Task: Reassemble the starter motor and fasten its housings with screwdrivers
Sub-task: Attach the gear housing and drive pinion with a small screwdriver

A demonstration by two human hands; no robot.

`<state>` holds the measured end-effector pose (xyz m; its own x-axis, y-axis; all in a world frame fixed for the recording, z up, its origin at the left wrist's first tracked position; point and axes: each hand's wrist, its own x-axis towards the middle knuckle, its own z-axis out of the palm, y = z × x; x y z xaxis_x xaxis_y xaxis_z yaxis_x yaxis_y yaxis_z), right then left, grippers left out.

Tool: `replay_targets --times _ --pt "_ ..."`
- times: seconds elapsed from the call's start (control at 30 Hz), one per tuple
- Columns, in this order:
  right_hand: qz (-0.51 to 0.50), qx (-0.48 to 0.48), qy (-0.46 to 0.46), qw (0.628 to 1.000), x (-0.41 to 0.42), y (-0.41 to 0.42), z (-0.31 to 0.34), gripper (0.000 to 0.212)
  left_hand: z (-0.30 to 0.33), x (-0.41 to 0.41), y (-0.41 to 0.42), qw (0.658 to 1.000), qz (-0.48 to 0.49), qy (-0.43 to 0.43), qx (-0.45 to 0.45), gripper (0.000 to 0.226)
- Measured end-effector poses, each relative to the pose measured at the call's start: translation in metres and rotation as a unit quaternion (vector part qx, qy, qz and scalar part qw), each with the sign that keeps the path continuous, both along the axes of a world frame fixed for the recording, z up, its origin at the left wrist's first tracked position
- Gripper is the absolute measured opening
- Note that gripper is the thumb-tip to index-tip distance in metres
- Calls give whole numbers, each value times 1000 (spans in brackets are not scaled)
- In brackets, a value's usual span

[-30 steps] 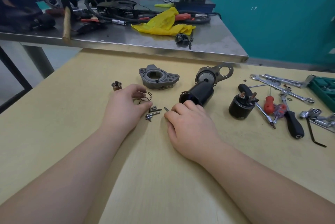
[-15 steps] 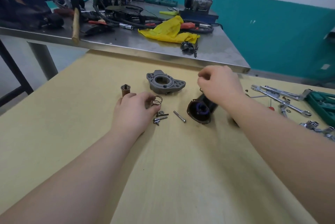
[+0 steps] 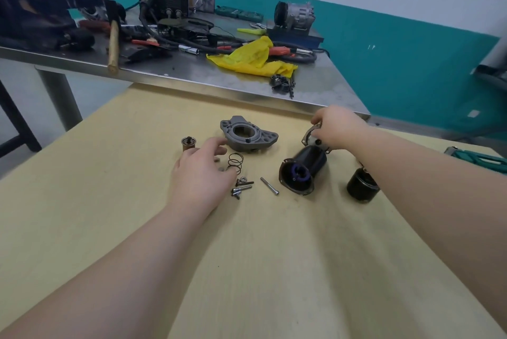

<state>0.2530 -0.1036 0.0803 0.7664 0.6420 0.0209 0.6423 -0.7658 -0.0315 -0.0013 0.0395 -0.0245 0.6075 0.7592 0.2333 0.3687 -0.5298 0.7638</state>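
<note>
Early stage, nothing fastened: right hand pinches end plate on black motor body, left hand relaxed open over spring w/ screws loose.

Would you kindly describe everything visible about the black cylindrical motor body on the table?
The black motor body lies on its side on the pale wooden table, its open end facing the camera and showing a blue part inside. It looks like painted metal. At its far end sits a grey metal end plate, which the right hand grips.
</note>
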Motion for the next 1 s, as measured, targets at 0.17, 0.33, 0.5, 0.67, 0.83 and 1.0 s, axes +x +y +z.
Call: replay_targets --times 0.17,0.33,0.5,0.67,0.83,1.0 --pt "19 -30 -24 999 9 -5 0 42 8 -5 -6 999 14 -28 -27 65" --pt "-15 86 21 996 19 -12 -7 34 10 -5 -9 998 35 -46 -30 57" --pt "-30 272 73 959 17 -15 5 30 11 -5 -9 998 36 -42 -28 54" --pt "-51 409 228 882 -20 -21 52 18 15 -6 -15 998 46 -53 12 53" --pt "-6 391 366 845 -67 -32 93 25 29 -14 -33 984 -44 -164 55 54" --pt "54 321 499 804 -109 -34 99 30 43 -30 -56 929 -235 -283 -33 76"
